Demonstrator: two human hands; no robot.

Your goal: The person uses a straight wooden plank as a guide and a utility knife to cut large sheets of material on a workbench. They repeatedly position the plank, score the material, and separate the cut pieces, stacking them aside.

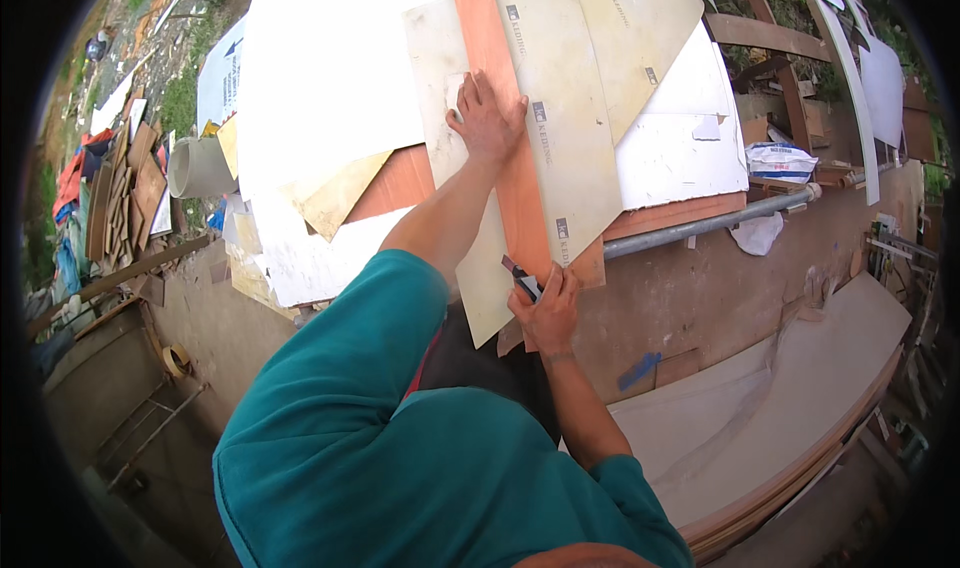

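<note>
My left hand (491, 121) presses down, fingers spread, on a long strip of reddish plywood (521, 185) and the cream sheet beside it. Under the strip lie overlapping cream laminate sheets (577, 170) with printed KEDING marks. In my right hand (551, 309), at the near end of the strip, is a small tool that looks like a utility knife (527, 286), grey and black. Its tip points up and to the left, over the strip. My right fingers touch the strip's right edge near a pointed sheet corner; they hide part of the tool.
White boards (337, 65) lie beneath the sheets. A metal pipe (697, 223) runs along the bench's near right edge. Large pale panels (810, 373) lean at lower right. At left are scrap wood (127, 185), a rolled sheet (199, 169) and a tape roll (176, 360).
</note>
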